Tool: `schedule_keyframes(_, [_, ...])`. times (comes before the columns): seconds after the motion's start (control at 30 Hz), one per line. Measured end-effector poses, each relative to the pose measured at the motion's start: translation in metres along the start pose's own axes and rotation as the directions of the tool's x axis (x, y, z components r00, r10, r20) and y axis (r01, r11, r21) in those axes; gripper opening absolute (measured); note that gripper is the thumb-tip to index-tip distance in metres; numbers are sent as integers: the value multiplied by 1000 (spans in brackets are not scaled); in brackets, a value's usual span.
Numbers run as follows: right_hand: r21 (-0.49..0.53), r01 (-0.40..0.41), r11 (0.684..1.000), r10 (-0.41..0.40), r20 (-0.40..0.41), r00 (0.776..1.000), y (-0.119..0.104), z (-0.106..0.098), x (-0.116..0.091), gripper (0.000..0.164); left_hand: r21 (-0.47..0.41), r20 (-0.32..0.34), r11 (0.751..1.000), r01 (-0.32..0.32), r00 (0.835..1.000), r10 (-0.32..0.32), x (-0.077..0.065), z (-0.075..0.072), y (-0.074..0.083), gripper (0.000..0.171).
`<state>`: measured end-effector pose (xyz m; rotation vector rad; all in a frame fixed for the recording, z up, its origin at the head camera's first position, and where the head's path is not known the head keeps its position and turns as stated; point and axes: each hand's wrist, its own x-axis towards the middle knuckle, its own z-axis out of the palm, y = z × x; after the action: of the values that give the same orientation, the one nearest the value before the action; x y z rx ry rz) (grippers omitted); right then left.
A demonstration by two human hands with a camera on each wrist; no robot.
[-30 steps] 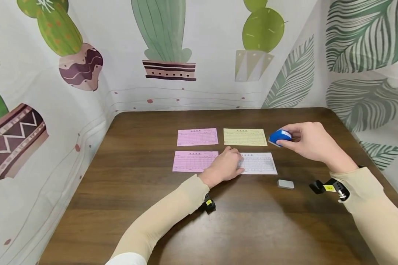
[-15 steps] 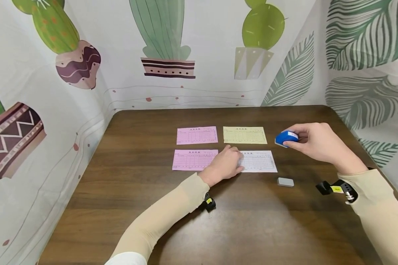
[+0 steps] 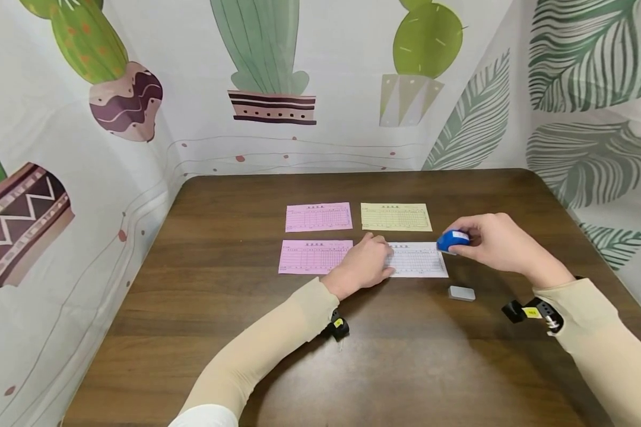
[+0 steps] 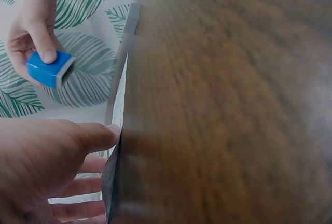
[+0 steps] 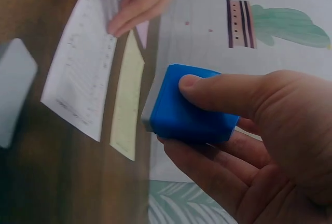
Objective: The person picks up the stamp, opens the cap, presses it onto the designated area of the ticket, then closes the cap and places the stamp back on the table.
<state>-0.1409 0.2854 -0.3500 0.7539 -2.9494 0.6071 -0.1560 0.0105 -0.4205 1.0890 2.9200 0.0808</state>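
Note:
My right hand [image 3: 497,244] pinches a blue stamp [image 3: 453,241] between thumb and fingers, its pale base facing down. The stamp hangs above the table and overlaps the right edge of a white printed form [image 3: 419,261] in the head view. Resting on that form's left part is my left hand [image 3: 364,261], fingers spread and pressing the paper. From the left wrist, the form [image 4: 119,99] shows edge-on under the thumb. A small grey cap [image 3: 462,293] lies just in front of the form's right corner.
Two pink forms [image 3: 319,217] lie one behind the other at the left, the nearer pink form [image 3: 312,257] partly beside my left hand. A yellow form [image 3: 396,217] sits behind the white one. Past the wooden table's [image 3: 219,255] far edge hangs a cactus-print cloth [image 3: 347,89].
My right hand first drew slightly right with the stamp, then came back left and nearer, to the white form's right edge. My left hand stayed on the form.

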Motion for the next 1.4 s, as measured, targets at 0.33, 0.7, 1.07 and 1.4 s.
schedule_keyframes(0.33, [8, -39, 999, 37, 113, 993, 0, 24, 1, 24, 2, 2, 1000, 7, 1000, -7, 0, -1, 0, 34])
schedule_keyframes(0.7, [20, 26, 999, -29, 150, 988, 1, 36, 3, 24, 1, 1, 1000, 11, 1000, -11, 0, -1, 0, 35])
schedule_keyframes(1.07, [41, 43, 998, -49, 158, 986, 1, 44, 3, 21, 9, 8, 1000, 7, 1000, -7, 0, 0, 1, 37])
schedule_keyframes(1.4, [-35, 70, 997, -66, 119, 991, -2, 49, 0, 20, 10, 10, 1000, 7, 1000, -7, 0, 1, 1, 37])
